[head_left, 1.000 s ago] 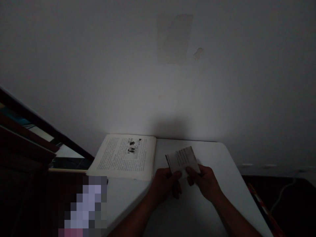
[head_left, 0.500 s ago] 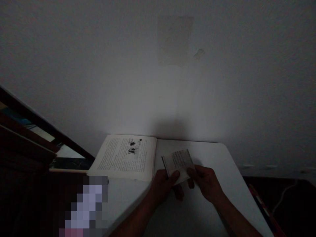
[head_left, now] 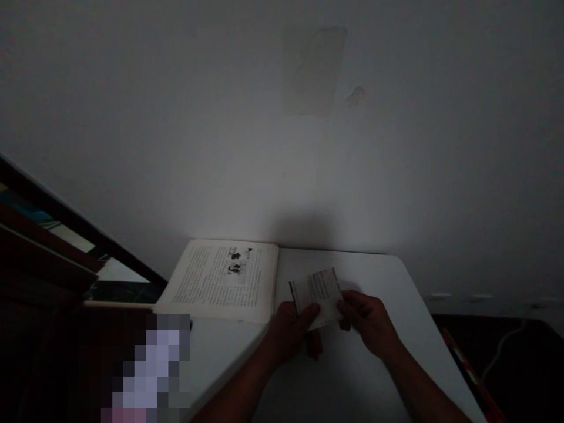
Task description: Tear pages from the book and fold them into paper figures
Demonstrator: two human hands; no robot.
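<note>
A small printed piece of paper, seemingly folded, is held tilted above the white table. My left hand grips its lower left side, thumb on the printed face and fingers underneath. On the right edge, my right hand pinches the paper between thumb and fingers. To the left of my hands lies a book, its page of text and small black drawings facing up.
A pale wall with a faded patch rises behind the table. At the left are a dark slanted bar and a pixelated area. A pale cord hangs at the right over a dark space.
My right hand has shifted its fingers slightly at the paper's right edge, and the paper's angle has changed a little. The book stays in place.
</note>
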